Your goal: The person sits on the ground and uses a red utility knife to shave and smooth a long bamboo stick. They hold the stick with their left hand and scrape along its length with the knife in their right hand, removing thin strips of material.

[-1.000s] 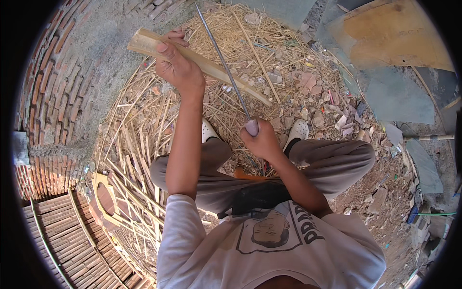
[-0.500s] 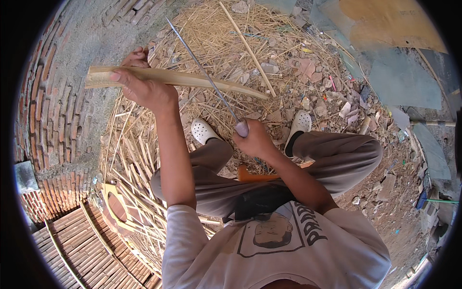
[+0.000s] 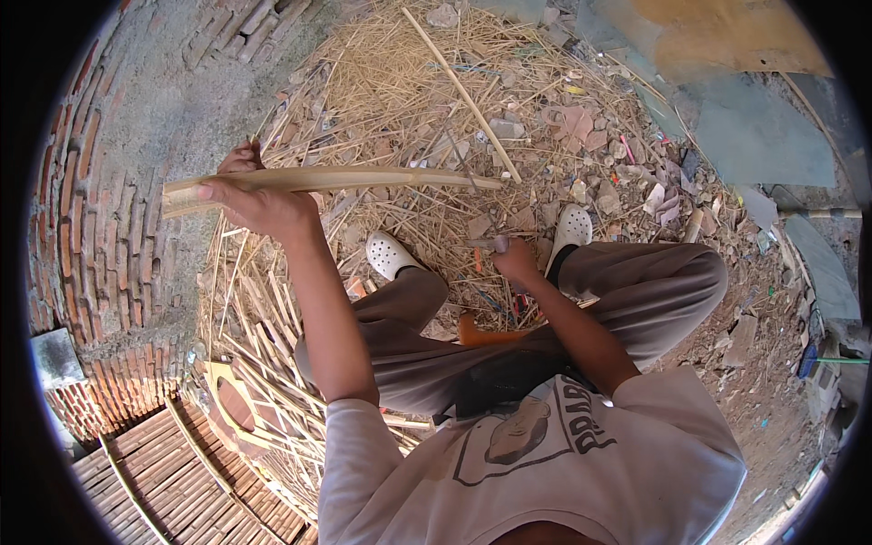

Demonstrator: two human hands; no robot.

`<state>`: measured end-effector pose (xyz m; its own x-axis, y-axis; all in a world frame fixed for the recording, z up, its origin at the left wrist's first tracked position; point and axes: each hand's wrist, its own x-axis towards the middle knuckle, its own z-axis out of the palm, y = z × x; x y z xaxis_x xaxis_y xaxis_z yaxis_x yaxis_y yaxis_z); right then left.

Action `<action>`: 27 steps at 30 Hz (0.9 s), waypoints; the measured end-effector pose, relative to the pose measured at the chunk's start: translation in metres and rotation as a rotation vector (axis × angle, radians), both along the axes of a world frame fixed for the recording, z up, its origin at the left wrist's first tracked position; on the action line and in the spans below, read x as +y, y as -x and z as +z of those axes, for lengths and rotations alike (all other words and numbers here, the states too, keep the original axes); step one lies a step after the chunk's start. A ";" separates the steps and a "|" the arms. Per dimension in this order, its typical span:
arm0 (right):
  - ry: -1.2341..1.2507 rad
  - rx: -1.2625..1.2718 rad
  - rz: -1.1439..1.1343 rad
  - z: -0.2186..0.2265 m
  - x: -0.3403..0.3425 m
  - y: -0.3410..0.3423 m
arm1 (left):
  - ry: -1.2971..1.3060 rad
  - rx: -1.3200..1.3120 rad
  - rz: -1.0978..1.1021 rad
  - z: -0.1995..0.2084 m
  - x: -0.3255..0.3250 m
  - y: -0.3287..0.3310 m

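My left hand (image 3: pixel 259 202) is closed round the wide end of a long, pale split bamboo strip (image 3: pixel 363 176). The strip lies crosswise in front of me, its thin end pointing right. In my right hand (image 3: pixel 518 263), held low between my knees, is the handle of a long-bladed knife (image 3: pixel 500 243). Its blade is smeared by motion and hard to trace; a faint thin line crosses near the strip's thin end. Whether blade and strip touch, I cannot tell.
Straw-like shavings (image 3: pixel 363 82) and rubble cover the ground, with a loose bamboo stick (image 3: pixel 459 86) ahead. Split sticks (image 3: pixel 272 309) pile up at my left, beside a brick wall (image 3: pixel 86 209) and a bamboo slat platform (image 3: pixel 182 472). An orange curved object (image 3: pixel 486 332) lies between my legs.
My right hand has moved right and slightly down with the knife, whose blade was clear before and is now blurred. My left hand and the bamboo strip sit lower.
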<state>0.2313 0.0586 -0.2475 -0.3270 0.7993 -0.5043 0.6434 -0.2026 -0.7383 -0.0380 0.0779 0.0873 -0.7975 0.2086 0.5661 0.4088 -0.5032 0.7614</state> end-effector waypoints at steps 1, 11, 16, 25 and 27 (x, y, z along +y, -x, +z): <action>-0.062 0.075 0.045 0.028 -0.001 0.008 | -0.002 0.010 -0.002 -0.001 0.000 0.003; 0.133 -0.232 0.134 -0.090 -0.023 -0.061 | 0.052 -0.095 0.183 0.055 -0.011 -0.001; 0.070 -0.164 0.018 -0.161 -0.034 -0.050 | -0.081 0.112 0.291 0.156 -0.052 0.020; 0.370 0.119 -0.251 -0.022 -0.002 -0.045 | -0.372 0.301 0.412 0.271 -0.344 0.106; 0.342 0.224 -0.209 0.025 -0.002 -0.034 | -0.521 0.305 0.504 0.271 -0.414 0.101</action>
